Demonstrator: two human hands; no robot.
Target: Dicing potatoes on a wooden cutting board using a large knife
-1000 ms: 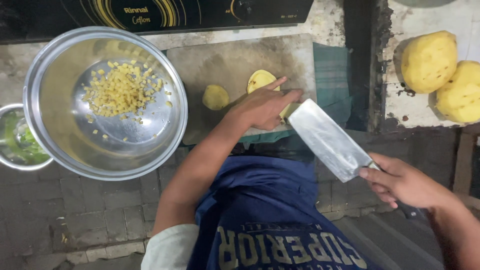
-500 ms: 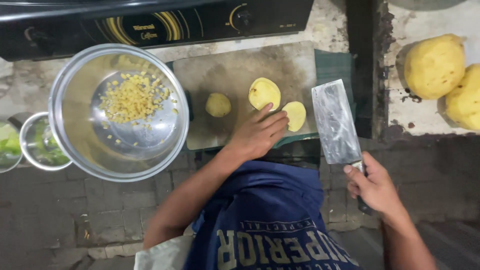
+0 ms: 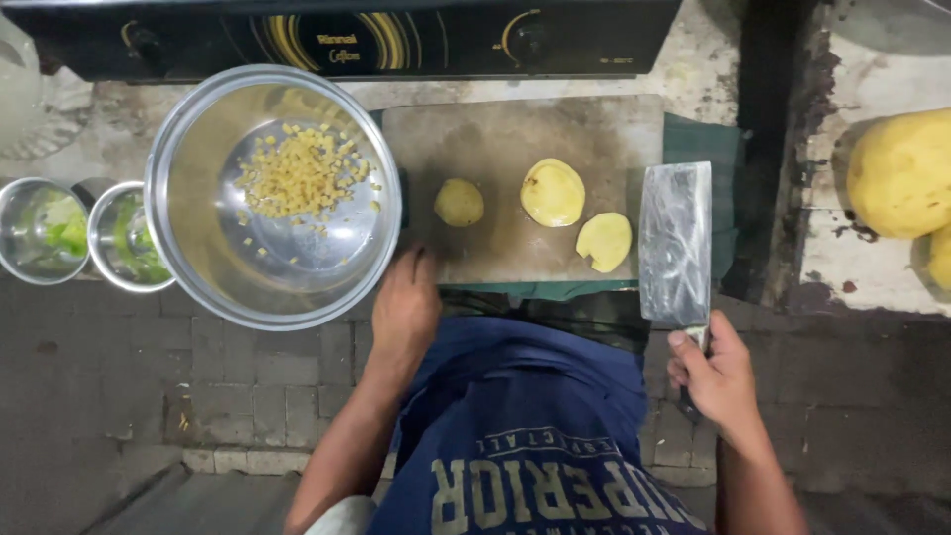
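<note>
Three yellow potato pieces lie on a grey cutting board [image 3: 515, 139]: a small one [image 3: 460, 202] on the left, a round slice [image 3: 553, 192] in the middle, another slice [image 3: 604, 241] to the right. My right hand [image 3: 715, 374] grips the handle of a broad steel cleaver [image 3: 676, 243], whose blade lies flat over the board's right edge. At the near left edge of the board rests my left hand [image 3: 406, 305], fingers together, holding nothing. A large steel bowl [image 3: 188, 248] with small yellow diced bits stands left of the board.
Two small steel bowls [image 3: 40, 230] [image 3: 127, 236] with green contents stand at the far left. A black stove [image 3: 357, 38] runs along the back. Whole peeled potatoes [image 3: 899, 174] lie on a stained surface at right. A green cloth [image 3: 703, 139] lies under the board.
My left hand has drawn back from the potato slices to the board's near edge. The cleaver has swung from a slant to upright beside the board, and the view shifted.
</note>
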